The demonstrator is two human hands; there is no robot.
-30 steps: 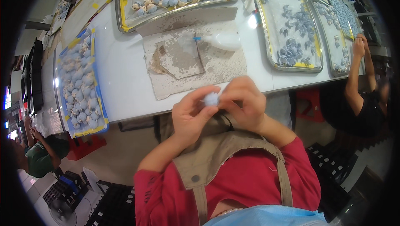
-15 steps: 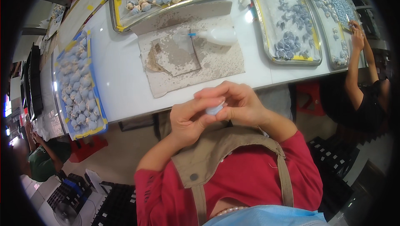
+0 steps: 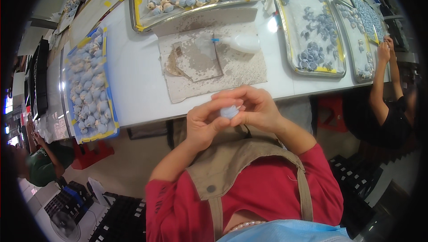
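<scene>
Grip, left to right: your left hand [image 3: 203,121] pinches with thumb and fingers nearly together, the gap filled by the small pale blue piece [image 3: 229,111]. Your right hand [image 3: 261,112] meets it from the other side, thumb and fingertips close in, and appears to pinch it too. How hard either presses, I cannot tell.

Risks (judged): the left fingers could crease or flatten the piece if they squeeze harder; its ruffled right side could bend or tear if the right fingertips pull against the left. If both pinches loosen together, it could fall, as it sits near the table's front edge, with your apron [image 3: 240,157] just below.

Edges and room: at far left, the blue-lined tray [image 3: 114,110] of round pieces reaches the front edge. Right of it, a stretch of white table top [image 3: 133,81] gives your left elbow-side room. Ahead, the stained cardboard sheet [image 3: 240,72] carries a white bottle [image 3: 243,43] on its side, which a forward sweep could nudge. Rightward, more white surface, then the raised metal rim of the petal tray [image 3: 316,73], where a low wrist could catch.
</scene>
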